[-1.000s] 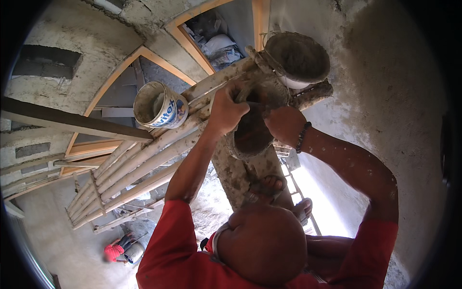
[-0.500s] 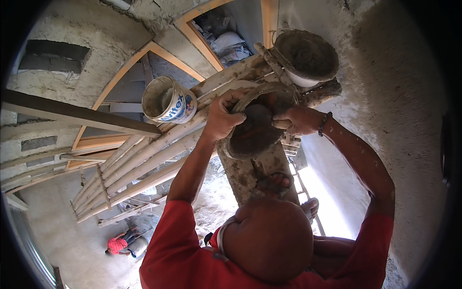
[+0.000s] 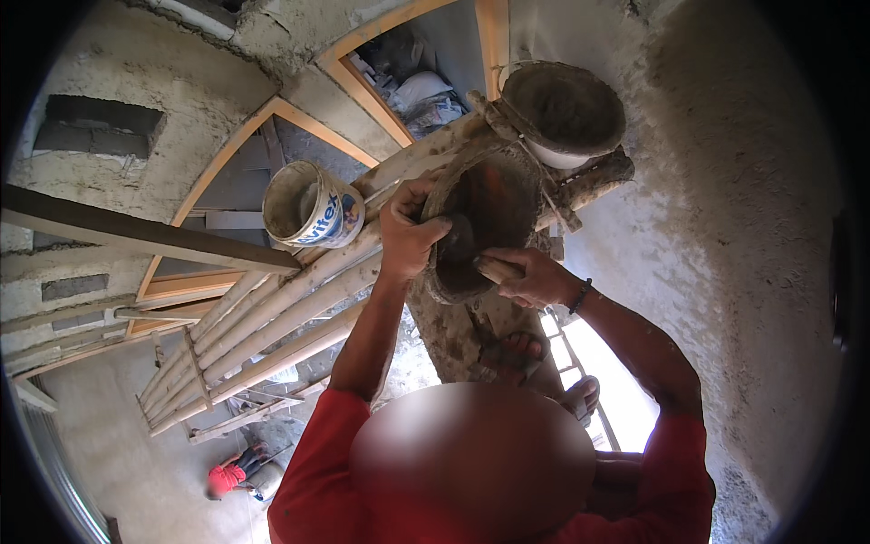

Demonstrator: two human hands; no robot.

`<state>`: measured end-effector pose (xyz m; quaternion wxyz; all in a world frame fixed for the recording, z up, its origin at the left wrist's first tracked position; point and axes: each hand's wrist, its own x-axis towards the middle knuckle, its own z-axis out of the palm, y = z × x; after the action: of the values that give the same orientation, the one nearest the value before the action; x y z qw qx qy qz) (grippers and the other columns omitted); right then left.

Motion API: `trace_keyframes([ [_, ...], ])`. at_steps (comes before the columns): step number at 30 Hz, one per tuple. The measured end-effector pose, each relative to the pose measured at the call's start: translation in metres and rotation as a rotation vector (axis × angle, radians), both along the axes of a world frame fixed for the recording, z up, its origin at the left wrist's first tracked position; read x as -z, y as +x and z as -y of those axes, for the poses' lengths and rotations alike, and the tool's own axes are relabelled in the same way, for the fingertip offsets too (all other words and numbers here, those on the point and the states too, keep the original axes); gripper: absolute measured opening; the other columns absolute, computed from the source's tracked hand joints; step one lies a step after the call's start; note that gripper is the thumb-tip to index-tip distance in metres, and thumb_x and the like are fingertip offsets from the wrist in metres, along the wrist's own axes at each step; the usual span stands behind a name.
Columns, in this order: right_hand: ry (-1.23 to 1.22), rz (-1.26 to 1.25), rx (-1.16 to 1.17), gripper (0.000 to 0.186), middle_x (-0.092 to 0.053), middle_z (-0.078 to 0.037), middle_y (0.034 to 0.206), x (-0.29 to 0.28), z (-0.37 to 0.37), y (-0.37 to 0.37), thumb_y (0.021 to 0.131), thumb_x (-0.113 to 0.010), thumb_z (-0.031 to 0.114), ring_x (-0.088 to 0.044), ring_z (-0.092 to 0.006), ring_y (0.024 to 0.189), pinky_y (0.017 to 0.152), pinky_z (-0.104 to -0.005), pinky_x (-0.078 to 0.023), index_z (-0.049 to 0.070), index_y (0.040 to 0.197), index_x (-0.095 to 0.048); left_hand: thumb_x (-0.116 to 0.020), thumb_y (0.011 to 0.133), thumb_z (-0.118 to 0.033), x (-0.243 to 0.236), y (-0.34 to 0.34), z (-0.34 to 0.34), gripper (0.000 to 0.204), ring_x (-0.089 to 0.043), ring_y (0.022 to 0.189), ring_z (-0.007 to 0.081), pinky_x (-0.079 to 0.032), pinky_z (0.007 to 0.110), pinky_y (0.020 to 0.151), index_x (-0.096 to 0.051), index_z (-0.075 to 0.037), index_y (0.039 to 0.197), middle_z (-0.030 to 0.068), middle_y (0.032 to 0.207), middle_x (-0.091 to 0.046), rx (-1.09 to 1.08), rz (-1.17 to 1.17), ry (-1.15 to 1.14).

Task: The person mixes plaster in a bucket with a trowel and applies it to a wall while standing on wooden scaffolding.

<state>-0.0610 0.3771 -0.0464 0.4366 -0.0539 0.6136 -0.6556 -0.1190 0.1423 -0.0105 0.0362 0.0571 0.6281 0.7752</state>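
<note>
My left hand (image 3: 410, 231) grips the left rim of a mortar-crusted bucket (image 3: 507, 186), thumb over the edge, keeping it tilted with the mouth facing up at me. In my right hand (image 3: 536, 278) is a trowel (image 3: 498, 268), held by its wooden handle. Its dark, rounded blade lies inside the bucket against the left inner wall. Grey residue coats the bucket's inside, with some reddish patches showing. Just beyond, to the right, stands a white bucket (image 3: 555, 156) filled with grey mortar (image 3: 566, 104).
A white paint bucket (image 3: 349, 218) stands at left on the scaffold poles (image 3: 272, 317). A dark beam (image 3: 145, 227) juts in from the left. My feet (image 3: 521, 354) are on a stained plank (image 3: 444, 335). A rough wall (image 3: 725, 227) rises at right. Far below, a person in red (image 3: 227, 476) bends over.
My right hand has moved down and left from the bucket's right rim, bringing the trowel blade to the left inner wall. The left hand keeps its hold on the rim.
</note>
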Motion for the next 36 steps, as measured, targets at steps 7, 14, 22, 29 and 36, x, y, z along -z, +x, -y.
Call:
trace_keyframes([
  [7, -0.108, 0.066, 0.168, 0.065, -0.059, -0.005, 0.078, -0.046, -0.007, -0.029, 0.088, -0.062, 0.0, -0.054, -0.0112, 0.055, 0.052, -0.0276, -0.047, 0.007, 0.148, -0.039, -0.065, 0.067, 0.009, -0.025, -0.033, -0.014, 0.042, -0.065, 0.086, 0.0149, -0.051, 0.03, 0.084, -0.058, 0.005, 0.108, 0.0102, 0.101, -0.068, -0.163, -0.116, 0.075],
  [14, -0.005, -0.025, 0.271, 0.064, -0.061, -0.007, 0.078, -0.077, -0.031, -0.052, 0.09, -0.059, 0.001, -0.055, -0.0117, 0.054, 0.051, -0.0276, -0.048, 0.007, 0.149, -0.037, -0.061, 0.071, 0.01, -0.028, -0.079, -0.031, 0.04, -0.065, 0.083, 0.0138, -0.053, 0.027, 0.077, -0.054, 0.006, 0.11, 0.0102, 0.096, -0.067, -0.294, -0.121, 0.295],
  [22, 0.059, -0.013, 0.351, 0.064, -0.062, -0.007, 0.081, -0.115, -0.057, -0.058, 0.089, -0.063, 0.01, -0.056, -0.011, 0.056, 0.049, -0.026, -0.048, 0.007, 0.149, -0.038, -0.06, 0.071, 0.01, -0.028, -0.099, -0.03, 0.039, -0.064, 0.08, 0.0138, -0.053, 0.026, 0.077, -0.053, 0.007, 0.109, 0.0109, 0.095, -0.067, -0.376, -0.139, 0.286],
  [29, 0.216, -0.191, 0.492, 0.067, -0.061, -0.009, 0.074, -0.129, -0.102, -0.072, 0.085, -0.057, 0.009, -0.056, -0.0115, 0.052, 0.044, -0.0266, -0.046, 0.007, 0.15, -0.037, -0.061, 0.069, 0.01, -0.018, -0.079, 0.018, 0.038, -0.064, 0.076, 0.014, -0.053, 0.026, 0.076, -0.056, 0.006, 0.106, 0.0104, 0.092, -0.067, -0.489, -0.084, 0.201],
  [36, 1.132, -1.115, 0.373, 0.064, -0.066, -0.016, 0.088, -0.039, -0.143, -0.104, 0.079, -0.06, 0.008, -0.066, -0.03, 0.072, 0.067, -0.0412, -0.055, 0.016, 0.142, -0.049, -0.061, 0.067, 0.01, -0.011, -0.055, 0.044, 0.038, -0.064, 0.078, 0.0154, -0.053, 0.028, 0.078, -0.057, 0.004, 0.104, 0.0107, 0.093, -0.068, -0.456, -0.042, 0.182],
])
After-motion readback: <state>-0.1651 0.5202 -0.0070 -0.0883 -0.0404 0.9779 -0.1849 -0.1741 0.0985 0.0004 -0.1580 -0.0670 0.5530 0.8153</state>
